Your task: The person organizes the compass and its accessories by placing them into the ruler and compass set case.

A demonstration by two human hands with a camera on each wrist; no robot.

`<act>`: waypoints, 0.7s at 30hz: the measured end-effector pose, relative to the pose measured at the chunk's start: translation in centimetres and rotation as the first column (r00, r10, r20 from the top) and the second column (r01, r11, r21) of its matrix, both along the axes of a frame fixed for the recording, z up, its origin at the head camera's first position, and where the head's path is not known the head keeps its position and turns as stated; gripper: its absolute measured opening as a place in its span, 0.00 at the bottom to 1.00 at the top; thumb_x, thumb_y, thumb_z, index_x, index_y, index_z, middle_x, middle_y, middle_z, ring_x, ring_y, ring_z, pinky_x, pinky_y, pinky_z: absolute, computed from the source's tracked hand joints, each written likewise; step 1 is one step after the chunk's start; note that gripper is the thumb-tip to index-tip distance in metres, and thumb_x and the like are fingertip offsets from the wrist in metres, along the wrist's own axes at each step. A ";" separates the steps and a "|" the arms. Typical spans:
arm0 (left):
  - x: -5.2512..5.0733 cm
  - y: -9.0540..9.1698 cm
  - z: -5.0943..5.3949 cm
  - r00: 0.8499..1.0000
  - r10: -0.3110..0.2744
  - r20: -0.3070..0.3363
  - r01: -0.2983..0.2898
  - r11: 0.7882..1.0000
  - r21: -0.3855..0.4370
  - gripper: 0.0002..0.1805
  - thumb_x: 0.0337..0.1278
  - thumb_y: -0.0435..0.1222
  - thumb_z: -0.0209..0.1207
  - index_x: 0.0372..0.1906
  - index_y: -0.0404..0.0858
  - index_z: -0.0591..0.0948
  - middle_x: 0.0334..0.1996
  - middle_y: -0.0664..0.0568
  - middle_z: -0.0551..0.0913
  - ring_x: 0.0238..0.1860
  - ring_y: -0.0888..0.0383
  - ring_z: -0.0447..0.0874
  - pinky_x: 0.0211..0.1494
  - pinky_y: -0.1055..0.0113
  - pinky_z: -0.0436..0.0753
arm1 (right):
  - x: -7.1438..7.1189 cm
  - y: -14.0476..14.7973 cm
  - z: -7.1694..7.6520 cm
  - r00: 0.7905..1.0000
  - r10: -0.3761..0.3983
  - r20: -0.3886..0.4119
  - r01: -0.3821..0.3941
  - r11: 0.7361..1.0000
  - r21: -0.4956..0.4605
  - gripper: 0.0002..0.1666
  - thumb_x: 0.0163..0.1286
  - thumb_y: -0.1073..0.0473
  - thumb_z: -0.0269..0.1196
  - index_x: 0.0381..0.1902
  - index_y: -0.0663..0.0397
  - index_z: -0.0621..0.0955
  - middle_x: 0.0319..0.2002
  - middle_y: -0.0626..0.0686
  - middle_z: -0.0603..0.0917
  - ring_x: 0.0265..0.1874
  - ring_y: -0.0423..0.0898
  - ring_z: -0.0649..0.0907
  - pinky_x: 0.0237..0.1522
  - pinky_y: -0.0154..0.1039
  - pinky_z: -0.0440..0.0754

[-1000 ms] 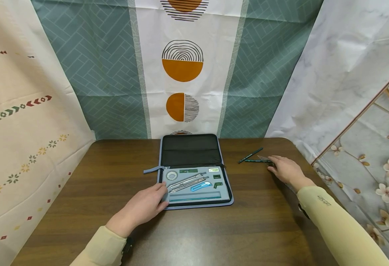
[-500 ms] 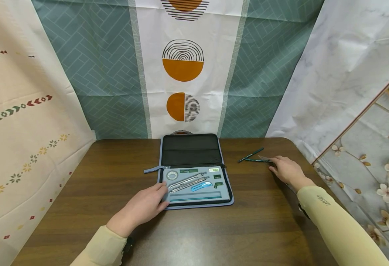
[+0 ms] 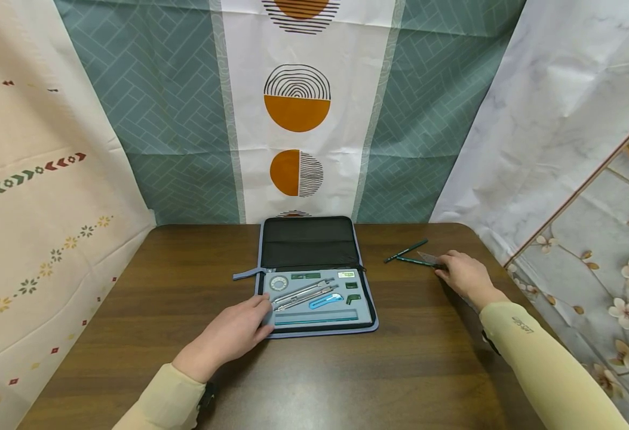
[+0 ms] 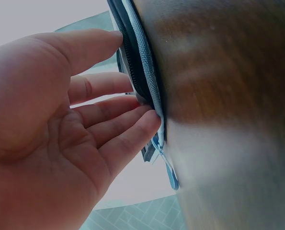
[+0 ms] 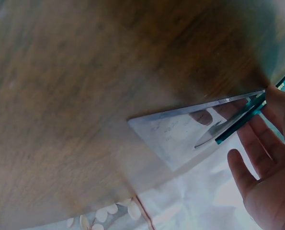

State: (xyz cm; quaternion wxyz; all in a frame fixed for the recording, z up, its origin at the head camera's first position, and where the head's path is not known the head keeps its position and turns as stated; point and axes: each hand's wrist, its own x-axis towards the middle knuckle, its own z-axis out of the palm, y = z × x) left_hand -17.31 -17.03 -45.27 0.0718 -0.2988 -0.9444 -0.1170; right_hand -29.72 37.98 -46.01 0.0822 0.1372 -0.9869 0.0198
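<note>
An unzipped drawing-set case (image 3: 309, 242) lies on the table with its lid back. My left hand (image 3: 236, 331) rests at its near left corner, fingers fairly straight. In the left wrist view, fingertips touch the zipped rim (image 4: 144, 52). Farther right, my right hand (image 3: 467, 276) pinches a clear set square (image 5: 166, 132) and a dark green pencil (image 5: 235, 127) between thumb and fingers. Their far ends are hidden by the hand. A second pencil (image 3: 407, 251) lies slantwise beside them. The tray holds silver compasses (image 3: 303, 294) and a blue utility knife (image 3: 325, 301).
The case tray also has a ruler (image 3: 316, 321), a round white disc (image 3: 279, 283), a white eraser (image 3: 346, 275) and small green pieces (image 3: 352, 298). A zip strap (image 3: 247, 274) sticks out left. Curtains (image 3: 174, 113) hang behind the wooden table (image 3: 185, 257).
The pencil at my right hand has swung slightly, its right end coming nearer to me, and the set square has shifted a little with it. My left hand stays put.
</note>
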 end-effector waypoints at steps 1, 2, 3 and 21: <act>0.0 0.0 0.0 1.000 0.001 -0.001 -0.001 1.000 -0.002 0.14 0.71 0.38 0.74 0.49 0.34 0.84 0.67 0.31 0.83 0.65 0.39 0.87 0.62 0.46 0.87 | 0.0 0.0 0.0 1.000 0.000 -0.002 0.000 1.000 -0.001 0.18 0.78 0.57 0.72 0.58 0.62 0.88 0.57 0.66 0.85 0.54 0.69 0.86 0.51 0.68 0.85; 0.0 0.0 0.0 1.000 0.001 -0.001 -0.001 1.000 -0.002 0.14 0.71 0.38 0.74 0.49 0.34 0.84 0.67 0.31 0.83 0.65 0.39 0.87 0.62 0.46 0.87 | 0.0 -0.1 0.0 1.000 0.000 -0.005 0.000 1.000 -0.003 0.17 0.78 0.57 0.72 0.57 0.62 0.88 0.56 0.65 0.86 0.54 0.68 0.86 0.51 0.68 0.85; 0.0 0.0 0.0 1.000 0.002 -0.001 -0.002 1.000 -0.001 0.14 0.71 0.39 0.74 0.49 0.34 0.84 0.67 0.31 0.83 0.65 0.39 0.87 0.62 0.46 0.87 | 0.0 -0.1 0.0 1.000 0.000 -0.008 0.000 1.000 -0.004 0.17 0.78 0.57 0.72 0.57 0.62 0.88 0.56 0.65 0.86 0.53 0.68 0.87 0.50 0.68 0.86; 0.0 0.0 -0.1 1.000 0.001 0.000 -0.001 1.000 -0.006 0.15 0.71 0.38 0.74 0.50 0.33 0.84 0.67 0.31 0.83 0.64 0.39 0.87 0.62 0.46 0.87 | 0.1 -0.4 0.0 0.999 0.008 -0.037 -0.009 0.999 -0.037 0.06 0.73 0.61 0.75 0.44 0.57 0.90 0.38 0.53 0.86 0.40 0.59 0.89 0.39 0.62 0.88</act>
